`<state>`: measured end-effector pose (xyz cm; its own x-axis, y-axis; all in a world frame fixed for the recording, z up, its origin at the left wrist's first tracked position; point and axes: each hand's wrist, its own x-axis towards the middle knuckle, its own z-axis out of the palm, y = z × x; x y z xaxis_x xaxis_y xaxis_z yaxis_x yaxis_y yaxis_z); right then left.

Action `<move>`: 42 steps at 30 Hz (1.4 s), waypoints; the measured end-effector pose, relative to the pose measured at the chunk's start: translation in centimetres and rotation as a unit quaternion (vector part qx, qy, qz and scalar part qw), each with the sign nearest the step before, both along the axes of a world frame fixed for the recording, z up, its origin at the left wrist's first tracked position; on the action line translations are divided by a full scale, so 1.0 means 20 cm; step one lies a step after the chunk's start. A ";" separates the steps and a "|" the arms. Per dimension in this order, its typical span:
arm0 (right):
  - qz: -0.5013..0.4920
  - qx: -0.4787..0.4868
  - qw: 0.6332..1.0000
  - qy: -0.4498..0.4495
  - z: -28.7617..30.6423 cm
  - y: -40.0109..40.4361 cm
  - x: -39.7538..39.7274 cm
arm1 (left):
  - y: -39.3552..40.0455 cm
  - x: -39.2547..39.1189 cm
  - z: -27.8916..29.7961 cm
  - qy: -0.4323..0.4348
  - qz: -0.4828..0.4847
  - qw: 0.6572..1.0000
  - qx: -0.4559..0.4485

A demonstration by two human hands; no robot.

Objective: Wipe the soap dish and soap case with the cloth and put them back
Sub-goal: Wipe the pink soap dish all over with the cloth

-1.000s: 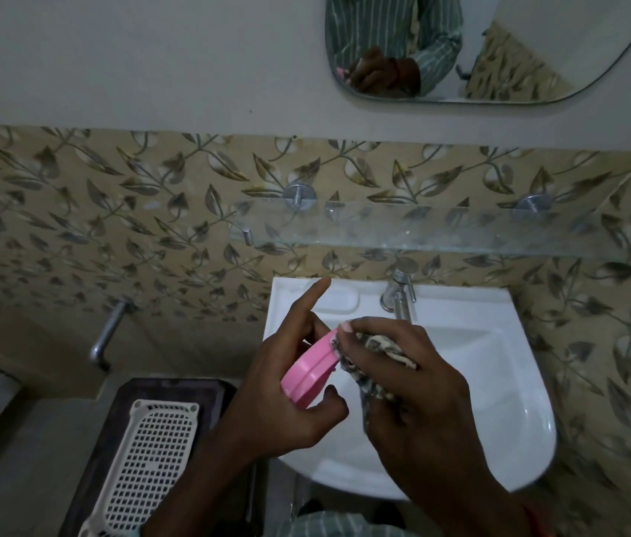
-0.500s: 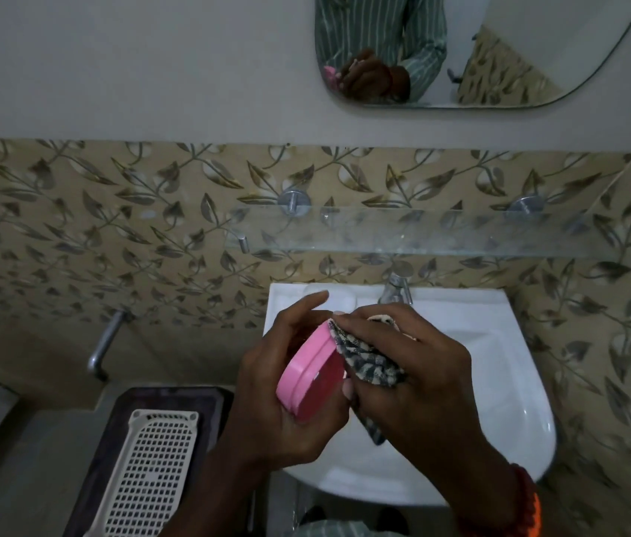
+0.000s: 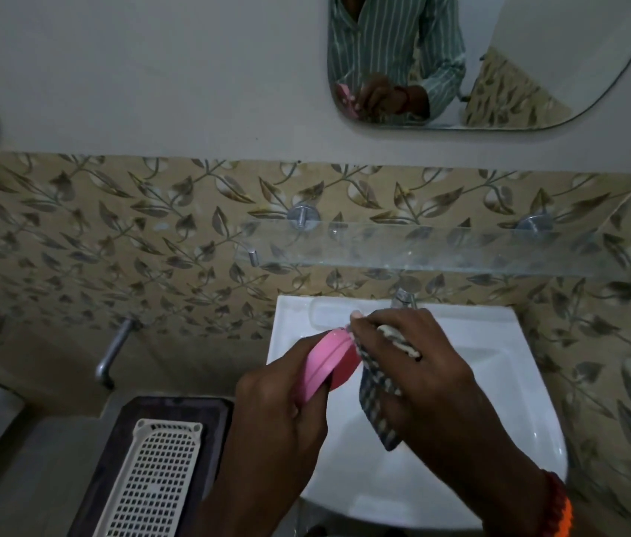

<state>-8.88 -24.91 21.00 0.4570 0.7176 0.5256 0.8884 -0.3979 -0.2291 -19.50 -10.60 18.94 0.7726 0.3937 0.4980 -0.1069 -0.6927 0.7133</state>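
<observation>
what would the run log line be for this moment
step: wiping | left hand: grips pink plastic soap case | right hand: presses checked cloth on case | over white ceramic basin | put back: not yet

Soap case point(image 3: 329, 362) held in left hand point(image 3: 279, 416) above left part of sink point(image 3: 500, 381). Cloth point(image 3: 377, 393) pressed against case's right side by right hand point(image 3: 422, 374). Tap point(image 3: 403, 298) behind hands, at sink's back rim. Glass shelf point(image 3: 441, 246) on wall above tap; mirror point(image 3: 538, 63) higher still. Left of sink, perforated tray point(image 3: 155, 482) on dark board point(image 3: 127, 416). Wall spout point(image 3: 112, 354) behind board.
</observation>
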 end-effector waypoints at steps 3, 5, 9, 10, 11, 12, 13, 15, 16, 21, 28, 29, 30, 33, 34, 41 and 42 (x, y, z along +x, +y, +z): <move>-0.010 0.015 0.999 0.039 0.02 0.00 -0.04 | 0.00 0.01 0.01 0.008 -0.006 1.000 0.012; 0.044 0.039 0.997 0.059 0.02 0.02 -0.12 | -0.01 0.02 0.02 0.005 -0.020 1.000 0.014; 0.093 0.042 0.993 0.055 0.05 0.00 -0.15 | 0.00 0.02 0.04 -0.006 -0.055 0.998 -0.002; 0.080 0.024 0.996 0.042 0.05 -0.02 -0.12 | 0.01 0.02 0.04 -0.010 -0.056 0.998 0.009; 0.056 0.024 0.997 0.050 0.06 -0.04 -0.09 | 0.01 0.00 0.04 -0.015 -0.053 0.998 0.025; 0.020 0.032 0.997 0.070 0.07 -0.05 -0.06 | 0.02 -0.01 0.03 -0.016 -0.051 0.998 0.040; -0.003 0.032 0.996 0.086 0.08 -0.05 -0.06 | 0.01 -0.01 0.02 -0.012 -0.049 0.997 0.052; -0.018 0.024 0.996 0.080 0.08 -0.03 -0.10 | 0.00 -0.01 0.01 -0.005 -0.049 0.998 0.050; -0.006 0.010 0.997 0.073 0.07 -0.02 -0.13 | 0.00 0.00 0.01 -0.011 -0.051 0.998 0.044; 0.006 0.012 1.000 0.028 0.01 -0.05 -0.13 | -0.01 -0.02 -0.02 -0.050 -0.043 0.998 -0.014; 0.030 0.145 0.968 0.200 0.01 0.03 -0.25 | -0.05 -0.02 -0.04 -0.065 -0.014 0.997 -0.040; 0.040 0.167 0.958 0.228 0.01 0.06 -0.28 | -0.06 -0.02 -0.02 -0.069 -0.013 0.997 -0.043; 0.046 0.178 0.954 0.236 0.01 0.07 -0.29 | -0.07 -0.01 -0.01 -0.068 -0.010 0.996 -0.048; 0.021 0.163 0.970 0.177 0.03 0.02 -0.24 | -0.07 -0.04 -0.01 -0.073 -0.008 0.995 -0.069; 0.003 0.124 0.986 0.111 0.04 0.00 -0.21 | -0.07 -0.05 -0.02 -0.080 -0.008 0.994 -0.069; 0.014 0.089 0.995 0.033 0.06 -0.02 -0.30 | -0.09 -0.05 -0.04 -0.083 -0.018 0.996 -0.036; 0.018 0.084 0.996 0.033 0.06 -0.02 -0.30 | -0.09 -0.05 -0.04 -0.085 -0.014 0.995 -0.041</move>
